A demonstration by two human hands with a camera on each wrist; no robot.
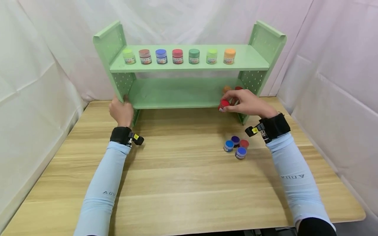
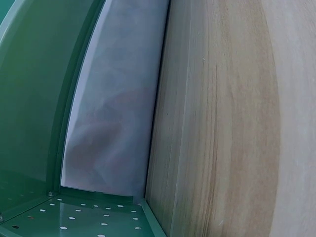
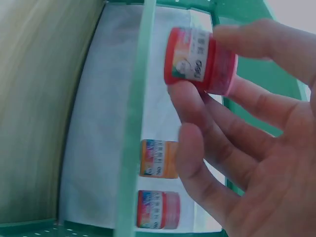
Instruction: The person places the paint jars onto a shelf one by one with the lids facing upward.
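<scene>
My right hand pinches a small red paint jar between thumb and fingers, at the front edge of the lower shelf board. In the right wrist view this jar has a printed label and lies sideways to the camera. Just beyond the hand, an orange jar and another red jar stand on the lower board, partly hidden by it in the head view. With my left hand I grip the left side panel of the green shelf; those fingers are largely hidden behind the panel.
A row of several coloured paint jars lines the upper board. On the wooden table, near my right forearm, several jars stand grouped: a light blue one, two darker ones and a red one. White curtains surround the table.
</scene>
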